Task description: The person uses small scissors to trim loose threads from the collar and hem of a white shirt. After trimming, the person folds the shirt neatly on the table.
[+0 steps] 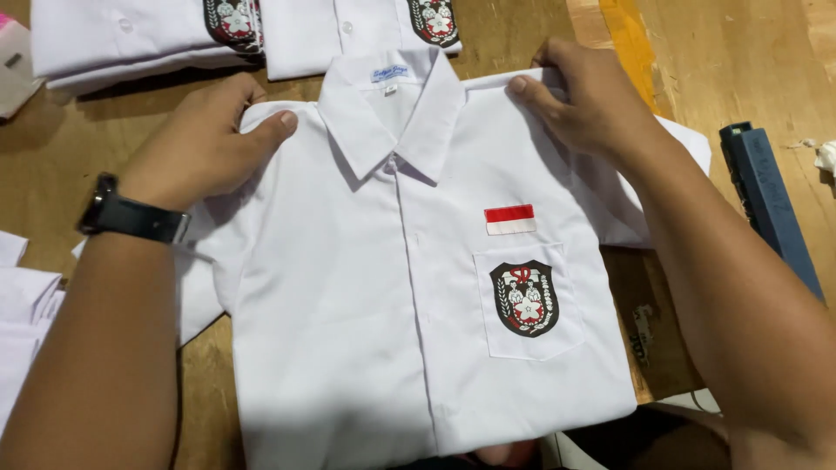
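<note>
White shirt [383, 287] lies front-up and buttoned at table [714, 61] centre, sides already tucked under. Left hand [205, 139] and right hand [583, 91] pinch its shoulders, fingers closed on cloth. Lower half appears unfolded. Folded shirts [139, 39] lie far left.

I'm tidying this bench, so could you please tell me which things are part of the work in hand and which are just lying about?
In hand:
- white shirt, laid front-up, buttoned
- left hand gripping its left shoulder
- right hand gripping its right shoulder

Lying about:
- folded shirts stacked at the top edge
- dark blue bar-shaped tool at the right
- white cloth pieces at the left edge
- wooden table
</note>
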